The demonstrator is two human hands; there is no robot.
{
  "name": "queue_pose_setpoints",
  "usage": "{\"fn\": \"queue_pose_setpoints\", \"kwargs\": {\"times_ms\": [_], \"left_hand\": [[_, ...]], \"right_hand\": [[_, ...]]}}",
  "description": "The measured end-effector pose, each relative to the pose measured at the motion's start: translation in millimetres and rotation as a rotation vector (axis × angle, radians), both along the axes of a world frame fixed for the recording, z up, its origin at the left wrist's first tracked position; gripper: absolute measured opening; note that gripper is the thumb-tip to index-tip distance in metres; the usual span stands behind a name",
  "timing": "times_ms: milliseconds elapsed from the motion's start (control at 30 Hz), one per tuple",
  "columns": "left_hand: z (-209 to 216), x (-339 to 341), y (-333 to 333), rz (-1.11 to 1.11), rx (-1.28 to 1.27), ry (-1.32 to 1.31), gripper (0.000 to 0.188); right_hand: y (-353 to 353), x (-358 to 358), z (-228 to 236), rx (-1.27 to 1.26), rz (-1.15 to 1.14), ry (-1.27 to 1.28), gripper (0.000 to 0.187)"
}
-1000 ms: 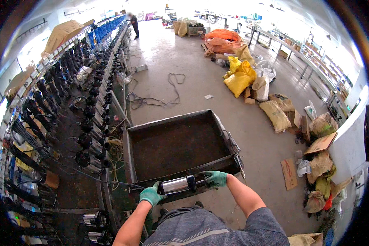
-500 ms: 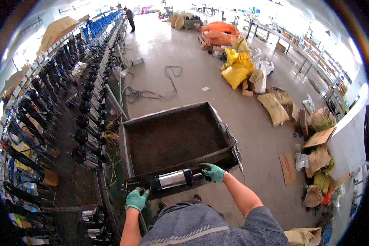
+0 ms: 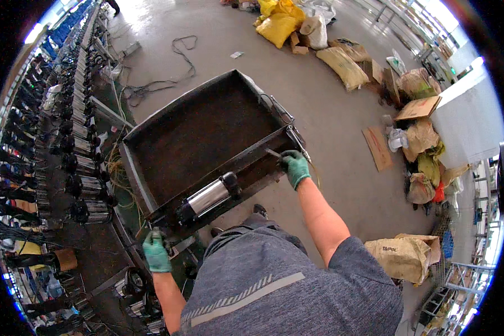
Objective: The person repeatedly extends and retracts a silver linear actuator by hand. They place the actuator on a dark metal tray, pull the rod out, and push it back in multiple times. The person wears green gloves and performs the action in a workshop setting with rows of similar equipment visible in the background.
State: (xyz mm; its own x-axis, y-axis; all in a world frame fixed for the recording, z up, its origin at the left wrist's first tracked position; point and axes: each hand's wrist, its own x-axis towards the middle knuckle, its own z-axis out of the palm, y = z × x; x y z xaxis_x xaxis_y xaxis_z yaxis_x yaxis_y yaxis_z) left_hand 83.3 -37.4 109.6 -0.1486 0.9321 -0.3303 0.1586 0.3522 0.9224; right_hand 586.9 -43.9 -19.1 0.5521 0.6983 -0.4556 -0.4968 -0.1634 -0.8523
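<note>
A silver cylinder with black end caps, like a pump or motor [image 3: 208,197], lies on the near ledge of a large dark metal tray [image 3: 143,190]. My right hand [image 3: 295,168], in a green glove, is to the right of the cylinder, apart from it. Its fingers are closed on a thin flat metal piece [image 3: 273,153] that points back toward the tray. My left hand [image 3: 157,255], also gloved in green, is by the tray's near left corner. Those fingers are curled, with something small and dark at their tips that I cannot make out.
Rows of similar silver cylinders [image 3: 87,185] stand along a rack at left. A loose cable [image 3: 179,56] lies on the floor beyond the tray. Sacks [image 3: 344,67], cardboard [image 3: 378,148] and bags line the right side. A large paper sack [image 3: 400,257] stands at near right.
The view has turned and tipped nearer. My right hand has moved away from the cylinder's right end with the metal piece. My left hand has moved away from the cylinder's left end.
</note>
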Motion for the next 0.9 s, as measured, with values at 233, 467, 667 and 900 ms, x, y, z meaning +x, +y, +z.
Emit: {"fn": "queue_pose_setpoints", "kwargs": {"times_ms": [233, 467, 667, 900], "left_hand": [[116, 53, 0, -0.278, 0.266, -0.05, 0.045], [106, 104, 18, -0.476, 0.149, -0.005, 0.045], [102, 109, 19, -0.48, 0.143, 0.017, 0.046], [96, 110, 20, -0.502, 0.114, 0.017, 0.045]], "right_hand": [[11, 82, -46, -0.029, -0.342, 0.024, 0.021], [-14, 72, -15, -0.517, 0.042, -1.201, 0.033], [-18, 52, 14, -0.245, 0.098, -0.99, 0.028], [7, -4, 5, -0.177, 0.375, -0.976, 0.022]]}}
